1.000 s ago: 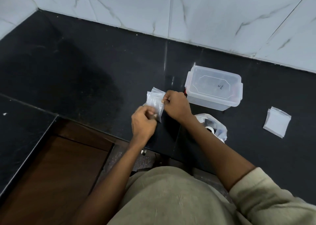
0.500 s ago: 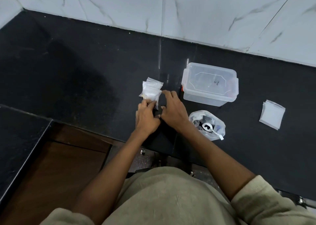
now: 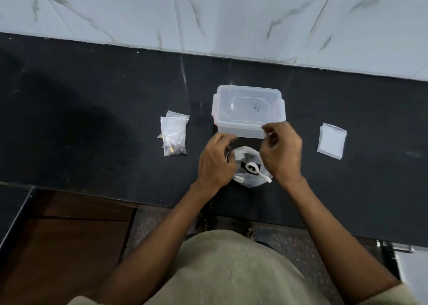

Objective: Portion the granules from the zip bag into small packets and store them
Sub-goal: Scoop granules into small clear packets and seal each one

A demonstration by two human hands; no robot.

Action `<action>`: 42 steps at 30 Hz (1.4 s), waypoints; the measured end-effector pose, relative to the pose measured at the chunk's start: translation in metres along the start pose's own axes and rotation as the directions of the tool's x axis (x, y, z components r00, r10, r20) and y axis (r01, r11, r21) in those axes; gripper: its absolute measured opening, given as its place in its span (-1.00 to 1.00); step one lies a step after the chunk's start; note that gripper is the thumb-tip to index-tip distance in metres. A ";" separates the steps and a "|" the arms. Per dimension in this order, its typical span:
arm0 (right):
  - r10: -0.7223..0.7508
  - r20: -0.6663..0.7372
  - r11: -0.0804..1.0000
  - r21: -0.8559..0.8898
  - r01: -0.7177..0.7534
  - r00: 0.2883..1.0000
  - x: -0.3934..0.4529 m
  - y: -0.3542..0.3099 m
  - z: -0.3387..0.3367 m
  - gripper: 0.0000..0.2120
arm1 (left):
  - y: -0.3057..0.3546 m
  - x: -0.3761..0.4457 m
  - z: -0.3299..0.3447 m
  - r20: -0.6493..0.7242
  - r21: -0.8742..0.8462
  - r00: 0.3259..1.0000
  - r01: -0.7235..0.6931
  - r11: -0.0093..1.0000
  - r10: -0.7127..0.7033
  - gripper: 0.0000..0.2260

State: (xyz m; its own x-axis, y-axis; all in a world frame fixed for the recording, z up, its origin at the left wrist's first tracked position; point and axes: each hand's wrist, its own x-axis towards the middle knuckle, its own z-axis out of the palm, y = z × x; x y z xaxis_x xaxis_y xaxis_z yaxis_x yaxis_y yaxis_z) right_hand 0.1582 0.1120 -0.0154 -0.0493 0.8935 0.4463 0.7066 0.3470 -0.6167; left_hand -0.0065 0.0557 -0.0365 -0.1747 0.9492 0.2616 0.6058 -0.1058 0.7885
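Open zip bag (image 3: 251, 179), filled packets (image 3: 174, 135) left

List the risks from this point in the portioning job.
The open clear zip bag sits between both hands, a white plastic spoon inside; a bump might tip it and spill granules. The filled small clear packets lie loosely stacked and may slide apart.

Both hands, left (image 3: 214, 163) and right (image 3: 281, 153), over zip bag (image 3: 249, 170); filled packets (image 3: 173, 135) left of lidded box (image 3: 249, 110).

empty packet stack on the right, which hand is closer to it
Right. The right hand is just left of the empty packet stack; the left hand sits farther left, beyond the zip bag.
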 end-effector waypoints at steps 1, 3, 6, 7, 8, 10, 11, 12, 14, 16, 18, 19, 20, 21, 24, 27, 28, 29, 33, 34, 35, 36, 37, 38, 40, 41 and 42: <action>0.062 -0.018 0.997 -0.049 -0.063 0.998 0.003 0.015 -0.010 -0.78 | 0.004 0.002 0.007 0.017 -0.008 1.000 0.000 1.000 0.001 -0.68; 0.220 0.010 0.964 -0.156 -0.216 0.975 0.007 0.045 -0.026 -0.75 | 0.009 0.004 0.018 0.049 -0.006 0.999 0.001 1.000 -0.001 -0.70; 0.432 0.073 0.851 -0.363 -0.380 0.899 0.011 0.086 -0.041 -0.64 | 0.014 0.004 0.033 0.102 0.017 0.994 0.021 1.000 -0.023 -0.70; 0.479 0.087 0.810 -0.427 -0.402 0.873 0.011 0.096 -0.043 -0.61 | 0.015 0.004 0.037 0.114 0.022 0.993 0.035 0.999 -0.038 -0.71; 0.513 0.098 0.778 -0.472 -0.414 0.853 0.010 0.106 -0.045 -0.60 | 0.015 0.003 0.039 0.121 0.026 0.991 0.049 0.998 -0.052 -0.71; 0.546 0.117 0.747 -0.517 -0.419 0.830 0.007 0.121 -0.046 -0.62 | 0.017 0.002 0.044 0.130 0.039 0.989 0.071 0.997 -0.075 -0.73; 0.552 0.126 0.741 -0.528 -0.415 0.825 0.005 0.127 -0.045 -0.64 | 0.017 0.002 0.046 0.134 0.047 0.987 0.079 0.996 -0.085 -0.73; 0.550 0.132 0.741 -0.532 -0.409 0.825 0.003 0.132 -0.044 -0.66 | 0.018 0.002 0.047 0.136 0.055 0.986 0.087 0.995 -0.094 -0.72; 0.535 0.123 0.755 -0.515 -0.407 0.836 0.001 0.139 -0.043 -0.72 | 0.019 0.003 0.049 0.134 0.065 0.985 0.102 0.993 -0.110 -0.72; 0.537 0.094 0.768 -0.466 -0.440 0.838 0.002 0.142 -0.042 -0.72 | 0.021 0.005 0.049 0.124 0.069 0.984 0.118 0.991 -0.126 -0.72; 0.552 0.061 0.775 -0.404 -0.485 0.832 0.003 0.143 -0.042 -0.68 | 0.022 0.006 0.050 0.123 0.074 0.982 0.131 0.989 -0.140 -0.73; 0.553 0.050 0.782 -0.376 -0.498 0.831 0.004 0.144 -0.042 -0.66 | 0.023 0.006 0.051 0.124 0.078 0.982 0.135 0.988 -0.144 -0.72; 0.554 0.044 0.787 -0.353 -0.506 0.831 0.004 0.145 -0.043 -0.65 | 0.024 0.006 0.052 0.125 0.082 0.981 0.137 0.987 -0.146 -0.72; 0.556 0.041 0.792 -0.330 -0.514 0.830 0.005 0.146 -0.043 -0.66 | 0.024 0.006 0.052 0.123 0.083 0.981 0.138 0.987 -0.148 -0.72; 0.578 0.033 0.795 -0.248 -0.553 0.816 0.003 0.150 -0.044 -0.72 | 0.024 0.006 0.053 0.115 0.083 0.982 0.143 0.986 -0.152 -0.72; 0.582 0.005 0.800 -0.183 -0.571 0.813 -0.001 0.155 -0.044 -0.76 | 0.024 0.007 0.053 0.115 0.080 0.982 0.140 0.987 -0.149 -0.71; 0.576 -0.004 0.806 -0.165 -0.569 0.817 -0.002 0.155 -0.044 -0.78 | 0.025 0.007 0.053 0.114 0.079 0.982 0.140 0.987 -0.148 -0.71; 0.570 -0.015 0.812 -0.146 -0.565 0.822 -0.004 0.155 -0.044 -0.79 | 0.025 0.007 0.053 0.112 0.080 0.983 0.140 0.987 -0.149 -0.71; 0.504 -0.096 0.857 -0.067 -0.511 0.858 -0.008 0.145 -0.049 -0.76 | 0.026 0.007 0.054 0.101 0.087 0.984 0.137 0.987 -0.146 -0.72; 0.477 -0.118 0.872 -0.054 -0.486 0.871 -0.008 0.142 -0.051 -0.77 | 0.027 0.007 0.054 0.096 0.090 0.986 0.130 0.987 -0.139 -0.72; 0.447 -0.139 0.888 -0.048 -0.457 0.884 -0.009 0.138 -0.052 -0.78 | 0.029 0.007 0.054 0.088 0.092 0.988 0.118 0.989 -0.126 -0.72; 0.417 -0.161 0.903 -0.044 -0.428 0.895 -0.009 0.134 -0.053 -0.80 | 0.030 0.007 0.054 0.077 0.091 0.991 0.103 0.990 -0.111 -0.73; 0.378 -0.183 0.919 -0.047 -0.392 0.908 -0.009 0.129 -0.054 -0.82 | 0.032 0.007 0.054 0.064 0.086 0.993 0.089 0.992 -0.094 -0.74; 0.327 -0.202 0.937 -0.059 -0.345 0.923 -0.008 0.125 -0.053 -0.82 | 0.035 0.007 0.054 0.053 0.074 0.995 0.076 0.994 -0.080 -0.74; 0.229 -0.209 0.959 -0.118 -0.257 0.951 -0.006 0.119 -0.051 -0.79 | 0.040 0.009 0.055 0.042 0.036 0.998 0.053 0.998 -0.055 -0.76; 0.207 -0.189 0.959 -0.153 -0.237 0.960 -0.006 0.117 -0.049 -0.76 | 0.042 0.010 0.055 0.042 0.018 0.998 0.044 0.999 -0.045 -0.76; 0.208 -0.156 0.955 -0.178 -0.235 0.966 -0.005 0.116 -0.046 -0.74 | 0.044 0.011 0.055 0.046 0.008 0.998 0.038 0.999 -0.038 -0.77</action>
State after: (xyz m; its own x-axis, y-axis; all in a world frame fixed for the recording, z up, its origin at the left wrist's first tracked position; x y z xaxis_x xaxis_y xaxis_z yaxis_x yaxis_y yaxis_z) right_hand 0.2735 0.1350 -0.0592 0.2097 0.8907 0.4034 0.8126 0.0707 -0.5785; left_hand 0.0614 0.0780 -0.0297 -0.1620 0.9651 0.2056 0.6050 -0.0674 0.7933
